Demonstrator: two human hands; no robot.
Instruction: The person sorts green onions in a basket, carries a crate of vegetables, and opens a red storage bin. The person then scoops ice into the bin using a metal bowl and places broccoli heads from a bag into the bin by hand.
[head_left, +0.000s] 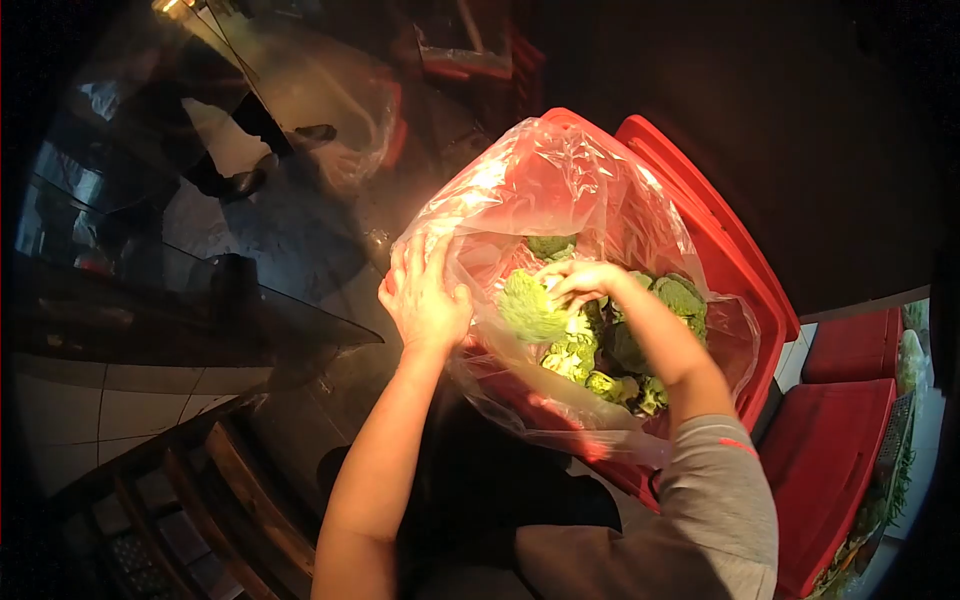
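A clear plastic bag (560, 180) lines a red crate (715, 235), its mouth spread wide. Several green broccoli heads (680, 305) lie inside it. Over the bag, my right hand (582, 280) is closed on a broccoli head (532, 307), which is light green and slightly blurred. Its fingertips are partly hidden behind the head. My left hand (425, 300) lies on the bag's left edge at the crate's side, fingers stretched out and apart.
Red lids or bins (835, 450) stand at the lower right, beside some greens (900, 465). A wooden slatted rack (230, 490) is at the lower left. A dark glossy surface (180, 230) with reflections fills the upper left.
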